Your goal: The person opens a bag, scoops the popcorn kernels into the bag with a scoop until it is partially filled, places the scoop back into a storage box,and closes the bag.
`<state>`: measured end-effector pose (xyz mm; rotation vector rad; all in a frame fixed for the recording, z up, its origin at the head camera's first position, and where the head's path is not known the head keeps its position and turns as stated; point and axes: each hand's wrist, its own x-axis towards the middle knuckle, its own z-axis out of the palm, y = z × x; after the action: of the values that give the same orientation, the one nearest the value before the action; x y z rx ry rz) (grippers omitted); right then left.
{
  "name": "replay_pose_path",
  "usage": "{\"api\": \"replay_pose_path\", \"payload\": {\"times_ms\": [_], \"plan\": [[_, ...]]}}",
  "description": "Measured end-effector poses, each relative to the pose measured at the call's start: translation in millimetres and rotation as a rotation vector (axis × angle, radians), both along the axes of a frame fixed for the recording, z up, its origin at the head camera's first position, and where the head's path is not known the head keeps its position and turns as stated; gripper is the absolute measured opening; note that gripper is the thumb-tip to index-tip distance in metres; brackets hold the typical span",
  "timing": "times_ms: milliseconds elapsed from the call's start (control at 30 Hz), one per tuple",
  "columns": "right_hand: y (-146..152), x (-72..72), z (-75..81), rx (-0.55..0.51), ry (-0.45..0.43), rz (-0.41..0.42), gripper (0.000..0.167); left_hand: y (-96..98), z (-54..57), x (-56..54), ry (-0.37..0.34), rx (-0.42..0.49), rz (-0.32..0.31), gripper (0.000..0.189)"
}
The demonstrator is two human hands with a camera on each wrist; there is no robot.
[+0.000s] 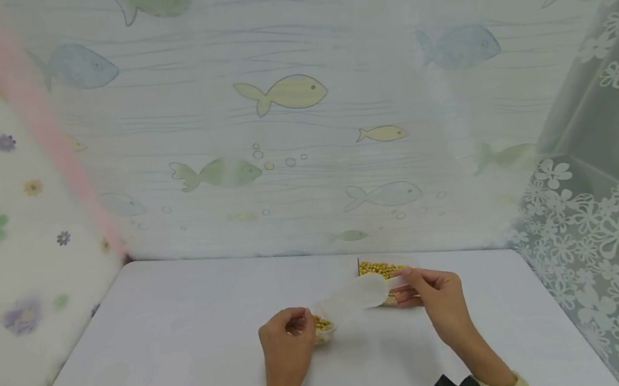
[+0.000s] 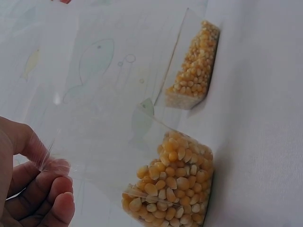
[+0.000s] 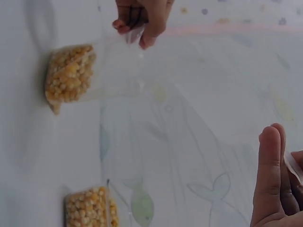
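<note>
My left hand (image 1: 289, 346) pinches the upper edge of a clear plastic bag (image 2: 94, 172) between thumb and fingers. Yellow corn kernels (image 2: 175, 189) fill the bottom of this bag, which stands on the table. To its right, my right hand (image 1: 436, 297) pinches the narrow handle of a white, round-ended scoop (image 1: 371, 290), held above the table and pointing left toward the bag. Only a thin white edge of the handle shows between those fingers in the right wrist view. Behind the scoop stands a clear box (image 2: 182, 40) with more corn kernels, partly hidden in the head view.
A white-covered table (image 1: 160, 355) extends around both hands. A curtain with printed fish (image 1: 294, 92) hangs along its back edge. Flowered sheets hang at the left and the right.
</note>
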<state>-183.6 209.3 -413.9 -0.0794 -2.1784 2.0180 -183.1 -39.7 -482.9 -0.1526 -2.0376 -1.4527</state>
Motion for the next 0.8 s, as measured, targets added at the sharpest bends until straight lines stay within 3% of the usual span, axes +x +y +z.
{"api": "replay_pose_path", "payload": {"times_ms": [200,433,633,800], "plan": [[26.3,-4.9,-7.0,-0.086,-0.036,-0.115,0.04,-0.7,-0.2,0.8,-0.034,0.003,-0.005,0.011],[55.7,-17.9,-28.1,-0.08,-0.053,-0.239,0.046,-0.7,-0.9,0.5,-0.01,-0.012,-0.002,0.012],[70.2,-26.2,-46.1,0.021,-0.011,-0.313,0.042,0.0,-2.0,0.4,0.005,-0.016,-0.008,0.012],[73.2,-28.4,-52.9,0.205,0.119,-0.367,0.032,0.4,-1.4,1.2,-0.027,-0.002,-0.027,0.007]]}}
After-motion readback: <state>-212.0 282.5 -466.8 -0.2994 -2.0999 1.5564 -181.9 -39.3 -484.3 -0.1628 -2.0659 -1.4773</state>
